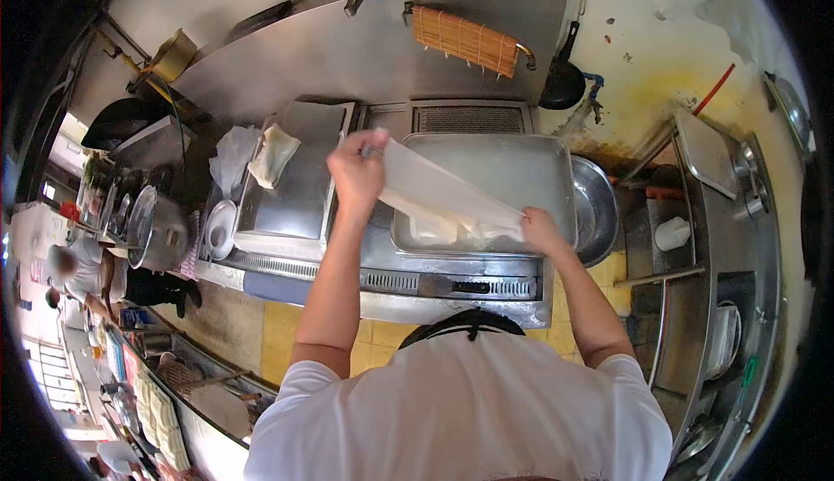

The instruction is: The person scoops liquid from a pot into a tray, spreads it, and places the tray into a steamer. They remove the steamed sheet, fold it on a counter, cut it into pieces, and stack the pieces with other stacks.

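Sheet (443,193), thin, white, judged light, limp and tear-prone, best held by edges; pinched at raised corner by left hand (356,173), at lower edge by right hand (540,229).

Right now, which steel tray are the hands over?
The deep right-hand tray: left hand and right hand hold a white sheet over it. The left tray sits apart, untouched.
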{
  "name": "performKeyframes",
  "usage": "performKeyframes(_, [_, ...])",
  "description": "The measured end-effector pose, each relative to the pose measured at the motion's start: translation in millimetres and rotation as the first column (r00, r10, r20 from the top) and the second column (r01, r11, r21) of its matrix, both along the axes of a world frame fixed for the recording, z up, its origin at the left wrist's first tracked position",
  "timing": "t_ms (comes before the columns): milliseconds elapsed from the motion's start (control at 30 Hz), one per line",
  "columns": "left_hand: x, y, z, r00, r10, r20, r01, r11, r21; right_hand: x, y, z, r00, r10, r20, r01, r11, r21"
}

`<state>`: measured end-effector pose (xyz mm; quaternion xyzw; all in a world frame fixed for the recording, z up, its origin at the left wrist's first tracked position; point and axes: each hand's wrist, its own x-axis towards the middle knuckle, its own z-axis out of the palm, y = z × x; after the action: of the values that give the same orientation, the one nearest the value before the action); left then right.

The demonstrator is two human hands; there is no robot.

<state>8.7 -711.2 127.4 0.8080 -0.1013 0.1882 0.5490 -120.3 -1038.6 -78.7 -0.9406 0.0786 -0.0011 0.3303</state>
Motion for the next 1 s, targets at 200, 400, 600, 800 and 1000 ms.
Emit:
performKeyframes(200, [-56.5, -79.4, -44.8, 0.927, -0.375, 0.032, 0.356, 0.901, 0.248, 25.0, 74.4, 115.9, 0.870, -0.019, 0.493, -0.220, 0.879, 0.423])
performKeyframes(400, [-18.1, -25.5, -10.1, 0.982, -0.177, 0.072, 0.181, 0.981, -0.064, 17.5, 25.3, 27.3, 0.999, -0.031, 0.027, 0.029, 0.997, 0.073])
performKeyframes(600, [-41.8, -56.3, -69.1, 0.962, -0.268, 0.056, 0.253, 0.949, 0.190, 29.2, 56.1, 85.8, 0.880, 0.037, 0.474, -0.176, 0.951, 0.253])
performKeyframes(800, [-36.0, -32.6, -20.7, 0.987, -0.157, 0.013, 0.157, 0.987, -0.031, 31.8, 44.2, 25.2, 0.985, -0.076, 0.155, 0.055, 0.989, 0.140])
performKeyframes(1000, [3.8, 39.9, -129.3, 0.981, 0.136, -0.136, -0.063, 0.895, 0.442, 4.4, -46.0, -14.4, 0.977, -0.178, 0.118, 0.171, 0.983, 0.063])
